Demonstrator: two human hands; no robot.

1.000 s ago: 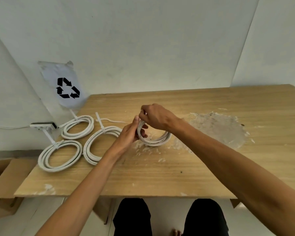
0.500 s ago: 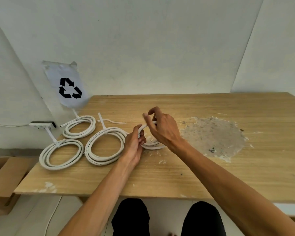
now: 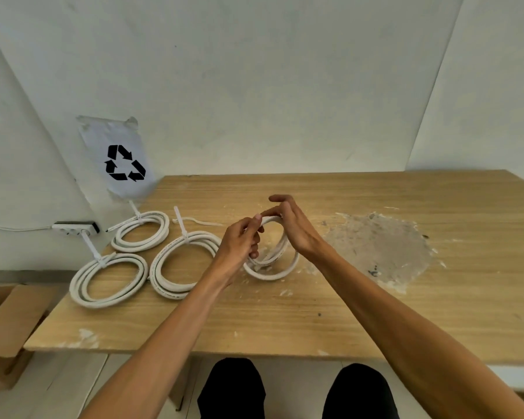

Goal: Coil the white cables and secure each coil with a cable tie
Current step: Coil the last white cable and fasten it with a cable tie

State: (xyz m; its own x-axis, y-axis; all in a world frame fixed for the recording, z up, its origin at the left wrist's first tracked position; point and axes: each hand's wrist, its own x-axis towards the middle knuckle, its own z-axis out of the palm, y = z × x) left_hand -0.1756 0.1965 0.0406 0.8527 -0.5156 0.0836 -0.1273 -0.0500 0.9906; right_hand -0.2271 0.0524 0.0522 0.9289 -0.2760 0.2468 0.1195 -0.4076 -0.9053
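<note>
Three tied coils [image 3: 109, 281] lie at the counter's [image 3: 375, 322] left. Your left hand [image 3: 239, 247] pinches the upright fourth coil [image 3: 273, 269]; your right hand [image 3: 294, 228] curls over its top. Ease off before tying and it could spring apart.

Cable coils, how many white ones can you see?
4: far-left coil, back coil by the wall, middle coil, and one coil held in both hands.

Untied white coil [image 3: 273, 261] tilted upright; three tied coils [image 3: 182, 264] flat
</note>
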